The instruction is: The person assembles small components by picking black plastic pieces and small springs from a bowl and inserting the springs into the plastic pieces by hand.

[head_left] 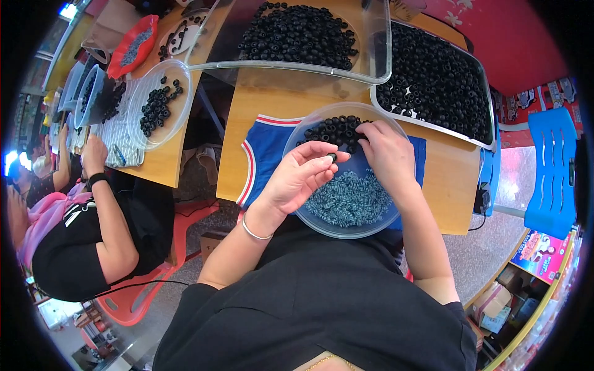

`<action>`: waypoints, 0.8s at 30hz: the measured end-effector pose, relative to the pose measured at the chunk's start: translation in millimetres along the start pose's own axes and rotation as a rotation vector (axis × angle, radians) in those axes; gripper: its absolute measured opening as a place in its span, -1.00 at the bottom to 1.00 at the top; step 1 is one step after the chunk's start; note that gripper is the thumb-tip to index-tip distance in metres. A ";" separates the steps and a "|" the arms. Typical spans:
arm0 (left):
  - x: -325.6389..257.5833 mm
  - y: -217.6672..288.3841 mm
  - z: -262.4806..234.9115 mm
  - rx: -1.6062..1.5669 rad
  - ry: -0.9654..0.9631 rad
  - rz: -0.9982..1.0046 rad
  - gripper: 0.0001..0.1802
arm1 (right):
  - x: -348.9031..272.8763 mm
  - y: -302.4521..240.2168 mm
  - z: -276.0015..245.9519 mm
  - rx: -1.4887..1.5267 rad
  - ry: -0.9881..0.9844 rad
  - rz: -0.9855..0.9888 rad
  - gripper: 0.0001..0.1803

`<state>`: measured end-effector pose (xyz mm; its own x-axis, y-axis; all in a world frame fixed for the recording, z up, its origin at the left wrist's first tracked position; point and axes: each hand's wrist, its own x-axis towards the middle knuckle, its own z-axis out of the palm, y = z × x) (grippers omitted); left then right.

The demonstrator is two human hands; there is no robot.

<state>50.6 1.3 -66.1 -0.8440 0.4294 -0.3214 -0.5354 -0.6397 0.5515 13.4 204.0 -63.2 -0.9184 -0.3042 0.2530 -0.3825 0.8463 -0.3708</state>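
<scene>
A round clear plastic bowl sits on a blue cloth at the near edge of a wooden table. It holds black rubber rings at the far side and a heap of small blue-grey springs nearer me. My left hand is raised over the bowl's left rim, pinching a small black ring between thumb and fingertips. My right hand rests palm-down inside the bowl, fingers on the black rings. Whether it grips one is hidden.
A clear tray and a metal tray of black rings lie behind the bowl. At the left, another person in black sits at a second table with a bowl of rings. A blue chair stands at the right.
</scene>
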 end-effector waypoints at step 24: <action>3.7 -6.5 1.9 -0.096 -0.162 -0.102 -0.79 | -30.8 -23.2 -37.3 1.093 -0.019 0.296 -0.85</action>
<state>51.0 8.3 -69.4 -0.7735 0.5869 -0.2393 -0.6247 -0.6420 0.4445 54.4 210.1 -29.0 -0.9853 -0.1702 0.0152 -0.0245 0.0527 -0.9983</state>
